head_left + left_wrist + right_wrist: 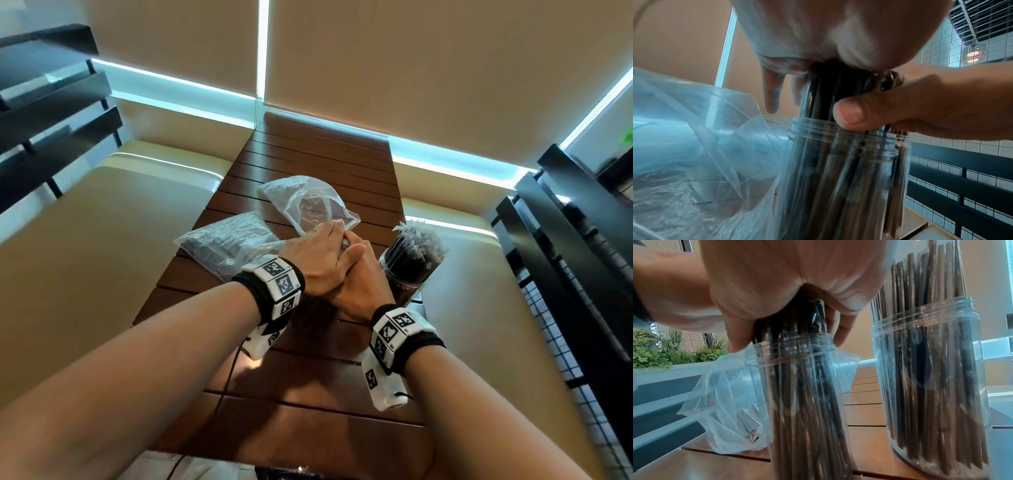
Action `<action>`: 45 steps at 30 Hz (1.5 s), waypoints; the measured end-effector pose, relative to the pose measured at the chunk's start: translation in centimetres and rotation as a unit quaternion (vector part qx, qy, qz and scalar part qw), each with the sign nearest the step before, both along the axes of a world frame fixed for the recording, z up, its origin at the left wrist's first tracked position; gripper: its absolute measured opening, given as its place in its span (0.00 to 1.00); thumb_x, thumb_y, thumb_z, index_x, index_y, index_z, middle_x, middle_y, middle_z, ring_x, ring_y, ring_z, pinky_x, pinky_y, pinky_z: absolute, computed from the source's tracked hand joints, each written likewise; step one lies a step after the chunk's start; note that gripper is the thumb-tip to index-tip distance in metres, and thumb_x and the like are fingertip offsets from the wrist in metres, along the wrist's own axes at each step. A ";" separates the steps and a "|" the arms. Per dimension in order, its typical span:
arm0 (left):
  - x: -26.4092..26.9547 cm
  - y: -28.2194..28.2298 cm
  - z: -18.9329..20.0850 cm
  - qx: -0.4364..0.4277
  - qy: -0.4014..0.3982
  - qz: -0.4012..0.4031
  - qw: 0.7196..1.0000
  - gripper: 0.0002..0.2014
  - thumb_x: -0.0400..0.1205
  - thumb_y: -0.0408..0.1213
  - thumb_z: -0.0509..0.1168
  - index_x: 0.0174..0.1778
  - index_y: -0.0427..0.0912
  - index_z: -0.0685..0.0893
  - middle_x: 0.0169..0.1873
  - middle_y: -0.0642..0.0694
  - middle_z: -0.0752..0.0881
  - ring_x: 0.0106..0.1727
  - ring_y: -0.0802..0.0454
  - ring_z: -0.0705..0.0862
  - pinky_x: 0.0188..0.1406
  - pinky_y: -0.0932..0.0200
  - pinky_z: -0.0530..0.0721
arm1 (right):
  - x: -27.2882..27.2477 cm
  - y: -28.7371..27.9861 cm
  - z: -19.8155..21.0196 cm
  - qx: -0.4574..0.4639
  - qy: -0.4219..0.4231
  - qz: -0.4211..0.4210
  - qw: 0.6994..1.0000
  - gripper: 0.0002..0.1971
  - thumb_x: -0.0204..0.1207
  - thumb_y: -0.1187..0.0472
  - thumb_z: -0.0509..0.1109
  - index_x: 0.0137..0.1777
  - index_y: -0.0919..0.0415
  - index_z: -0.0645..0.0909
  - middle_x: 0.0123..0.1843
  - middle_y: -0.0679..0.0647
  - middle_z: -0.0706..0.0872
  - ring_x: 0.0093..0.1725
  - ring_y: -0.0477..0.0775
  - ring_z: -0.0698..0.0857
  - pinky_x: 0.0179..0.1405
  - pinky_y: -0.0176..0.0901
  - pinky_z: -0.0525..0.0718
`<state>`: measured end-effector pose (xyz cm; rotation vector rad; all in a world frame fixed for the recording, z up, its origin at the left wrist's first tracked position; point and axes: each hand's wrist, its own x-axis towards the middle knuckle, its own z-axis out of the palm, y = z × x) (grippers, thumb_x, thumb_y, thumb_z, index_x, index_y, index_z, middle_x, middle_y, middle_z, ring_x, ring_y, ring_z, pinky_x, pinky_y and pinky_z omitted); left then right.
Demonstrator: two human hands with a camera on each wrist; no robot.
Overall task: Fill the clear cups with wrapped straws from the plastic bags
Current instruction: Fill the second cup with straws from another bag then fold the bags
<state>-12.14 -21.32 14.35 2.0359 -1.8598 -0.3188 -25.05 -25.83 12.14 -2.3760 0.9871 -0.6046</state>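
Note:
A clear cup (797, 386) stands on the wooden table, hidden under both hands in the head view. A bundle of dark wrapped straws (824, 91) sticks out of its threaded rim (838, 139). My right hand (359, 274) grips the bundle just above the rim, thumb (851, 112) wrapped round it. My left hand (318, 260) lies over the straw tops, palm (818, 32) pressing down, fingers hanging straight. A second clear cup (409, 270), packed with straws, stands just to the right (931, 369).
A nearly empty plastic bag (308, 205) lies behind the hands, and a fuller bag of straws (226, 240) lies to the left. The slatted table (308, 377) is narrow, with beige benches on both sides and black railings (565, 257) beyond.

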 end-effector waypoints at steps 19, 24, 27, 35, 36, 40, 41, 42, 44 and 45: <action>8.5 4.9 -0.6 0.161 -0.113 0.142 0.970 0.30 0.74 0.48 0.69 0.71 0.48 0.69 0.66 0.42 0.75 0.63 0.38 0.82 0.56 0.43 0.81 | 2.9 3.1 6.3 -0.233 0.120 -0.035 0.964 0.38 0.69 0.23 0.61 0.70 0.50 0.75 0.66 0.53 0.77 0.64 0.57 0.75 0.62 0.56 0.76; 9.5 5.3 0.0 0.094 -0.075 0.148 0.982 0.16 0.77 0.32 0.62 0.61 0.46 0.81 0.59 0.41 0.85 0.61 0.39 0.84 0.59 0.45 0.83 | 7.2 6.9 5.8 -0.235 0.185 0.124 0.946 0.06 0.78 0.65 0.65 0.49 0.62 0.83 0.48 0.57 0.83 0.44 0.62 0.86 0.35 0.45 0.74; 10.2 5.6 0.7 0.052 -0.059 0.135 0.988 0.16 0.78 0.30 0.63 0.60 0.45 0.85 0.57 0.41 0.86 0.60 0.40 0.83 0.57 0.51 0.80 | 9.6 7.3 3.2 -0.159 0.290 0.150 0.932 0.07 0.76 0.69 0.63 0.49 0.65 0.82 0.52 0.62 0.86 0.52 0.67 0.86 0.41 0.48 0.78; 11.9 7.3 1.4 0.015 -0.018 0.080 0.997 0.21 0.79 0.26 0.61 0.65 0.45 0.85 0.56 0.45 0.84 0.60 0.45 0.81 0.58 0.54 0.78 | 14.9 5.1 -4.0 0.072 0.245 -0.002 0.967 0.24 0.78 0.52 0.65 0.70 0.66 0.75 0.67 0.65 0.81 0.69 0.65 0.79 0.68 0.53 0.79; 12.3 7.5 1.3 0.010 -0.008 0.079 0.997 0.21 0.79 0.25 0.61 0.65 0.45 0.85 0.56 0.45 0.84 0.58 0.46 0.82 0.57 0.56 0.77 | 15.4 5.1 -4.7 0.089 0.237 -0.013 0.967 0.31 0.75 0.46 0.65 0.74 0.62 0.71 0.70 0.64 0.80 0.71 0.64 0.78 0.70 0.55 0.77; 13.5 8.0 0.7 -0.003 0.030 0.069 0.997 0.18 0.78 0.24 0.64 0.59 0.46 0.89 0.45 0.51 0.78 0.50 0.47 0.83 0.48 0.61 0.75 | 17.0 5.3 -6.5 0.135 0.237 -0.005 0.962 0.44 0.62 0.27 0.61 0.74 0.55 0.71 0.62 0.59 0.85 0.61 0.63 0.83 0.63 0.58 0.82; 13.7 8.1 0.5 -0.004 0.037 0.064 0.997 0.18 0.78 0.24 0.64 0.58 0.45 0.89 0.44 0.52 0.77 0.48 0.48 0.82 0.47 0.61 0.74 | 17.3 5.5 -6.6 0.132 0.255 -0.004 0.958 0.47 0.56 0.25 0.56 0.71 0.55 0.73 0.57 0.58 0.86 0.57 0.62 0.85 0.60 0.58 0.83; 13.9 8.2 0.4 -0.002 0.041 0.060 0.997 0.17 0.78 0.24 0.64 0.58 0.45 0.89 0.44 0.53 0.76 0.46 0.50 0.81 0.46 0.63 0.73 | 17.6 5.7 -6.7 0.125 0.268 -0.001 0.955 0.47 0.54 0.25 0.53 0.68 0.56 0.75 0.54 0.57 0.87 0.54 0.61 0.85 0.57 0.57 0.84; 14.2 8.3 0.2 -0.002 0.047 0.057 0.997 0.17 0.79 0.24 0.64 0.58 0.45 0.90 0.44 0.54 0.76 0.44 0.55 0.78 0.45 0.66 0.71 | 18.4 5.7 -7.4 0.116 0.289 0.006 0.950 0.43 0.58 0.26 0.50 0.62 0.58 0.79 0.51 0.58 0.88 0.50 0.61 0.86 0.55 0.55 0.85; 14.5 8.4 0.0 -0.004 0.051 0.059 0.997 0.18 0.79 0.23 0.63 0.58 0.45 0.90 0.44 0.54 0.77 0.44 0.55 0.78 0.44 0.66 0.71 | 18.6 5.7 -7.6 0.113 0.298 0.009 0.948 0.42 0.59 0.26 0.50 0.56 0.60 0.81 0.49 0.58 0.88 0.48 0.61 0.86 0.53 0.55 0.86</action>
